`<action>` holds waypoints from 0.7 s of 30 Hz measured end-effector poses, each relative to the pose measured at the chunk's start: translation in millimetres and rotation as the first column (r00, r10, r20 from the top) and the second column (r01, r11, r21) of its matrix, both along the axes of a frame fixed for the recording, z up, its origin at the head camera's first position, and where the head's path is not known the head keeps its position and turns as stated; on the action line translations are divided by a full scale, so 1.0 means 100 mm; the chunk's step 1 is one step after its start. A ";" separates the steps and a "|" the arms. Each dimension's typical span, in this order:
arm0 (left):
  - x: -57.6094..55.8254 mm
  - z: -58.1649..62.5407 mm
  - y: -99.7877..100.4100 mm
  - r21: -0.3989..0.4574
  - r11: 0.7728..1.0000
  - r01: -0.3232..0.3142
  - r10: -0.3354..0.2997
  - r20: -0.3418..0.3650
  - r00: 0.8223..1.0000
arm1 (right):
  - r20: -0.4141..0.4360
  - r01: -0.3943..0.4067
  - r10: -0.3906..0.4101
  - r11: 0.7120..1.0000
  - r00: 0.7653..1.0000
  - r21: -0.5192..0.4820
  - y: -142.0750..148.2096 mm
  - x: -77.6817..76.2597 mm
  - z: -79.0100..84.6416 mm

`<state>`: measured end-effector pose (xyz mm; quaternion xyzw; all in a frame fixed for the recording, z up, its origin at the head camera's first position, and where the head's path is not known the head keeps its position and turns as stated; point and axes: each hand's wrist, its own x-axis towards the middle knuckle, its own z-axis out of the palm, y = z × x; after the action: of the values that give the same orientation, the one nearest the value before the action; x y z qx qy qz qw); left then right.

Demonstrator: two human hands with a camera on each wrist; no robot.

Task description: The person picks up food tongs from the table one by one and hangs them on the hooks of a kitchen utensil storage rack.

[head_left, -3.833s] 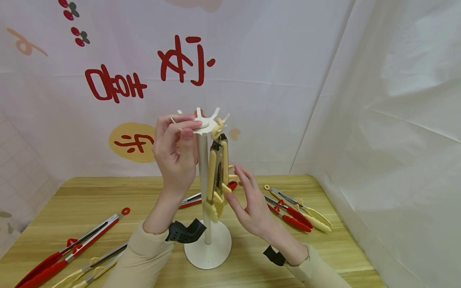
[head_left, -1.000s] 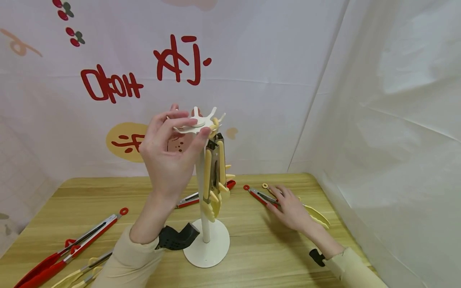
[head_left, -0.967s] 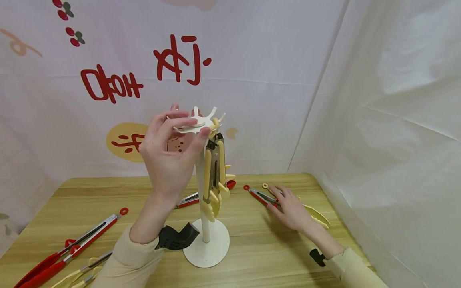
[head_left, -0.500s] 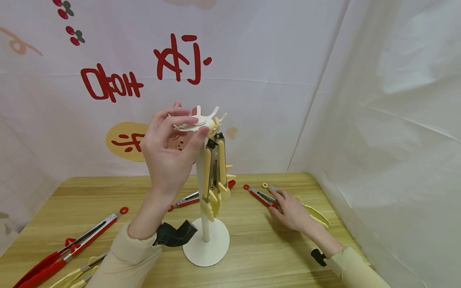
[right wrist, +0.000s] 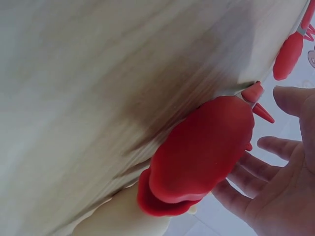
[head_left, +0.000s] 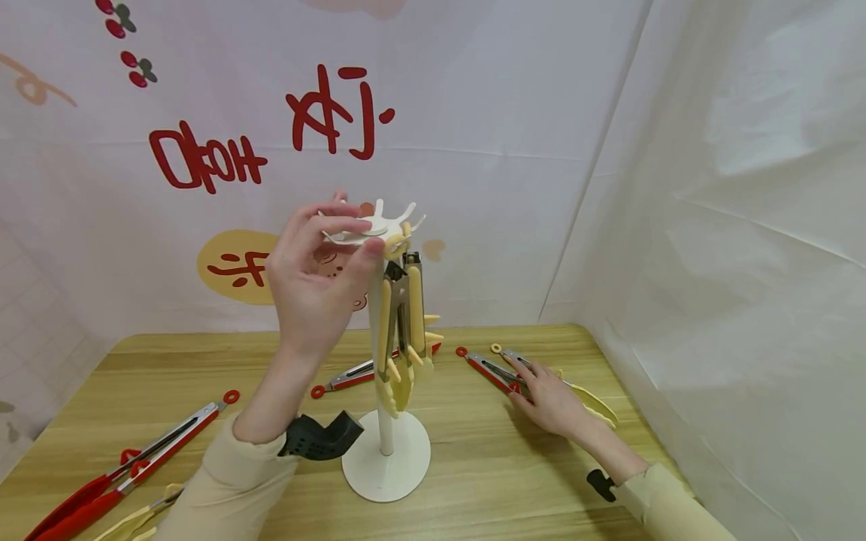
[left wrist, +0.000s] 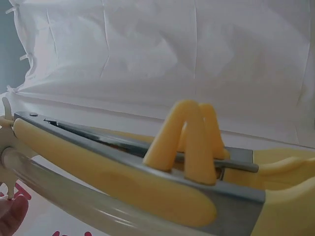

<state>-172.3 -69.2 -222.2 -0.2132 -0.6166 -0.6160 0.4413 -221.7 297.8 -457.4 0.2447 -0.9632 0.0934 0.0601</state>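
The right hand (head_left: pixel 551 402), fingers loose, is just by the red tongs (right wrist: pixel 202 147), handle pointing away and left, while the left hand (head_left: pixel 313 278) pinches the white stand (head_left: pixel 386 225).

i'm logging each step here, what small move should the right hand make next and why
The right hand should probably close on the pale yellow and silver metal tongs lying partly beneath it: it looks relaxed, not yet gripping, two matching tongs already hang from the round-based white stand, and the left hand holds its spoked top.
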 end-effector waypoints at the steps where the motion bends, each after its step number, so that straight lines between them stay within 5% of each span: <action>1: -0.01 0.00 -0.01 0.001 1.000 0.016 -0.016 0.002 1.000 | 0.000 0.000 0.000 1.000 1.000 0.001 0.00 0.00 0.00; 12: -0.06 -0.01 -0.08 0.023 0.985 0.172 -0.173 0.034 0.984 | -0.015 0.020 -0.019 0.997 1.000 0.077 -0.01 0.01 0.02; 21: -0.14 -0.02 -0.13 0.042 0.941 0.336 -0.337 0.033 0.941 | -0.004 -0.002 0.002 0.996 1.000 0.088 -0.01 0.01 0.00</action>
<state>-186.3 -82.1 -224.3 -0.2951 -0.5687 -0.6975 0.3208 -220.5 297.2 -457.1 0.2481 -0.9661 0.0506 0.0511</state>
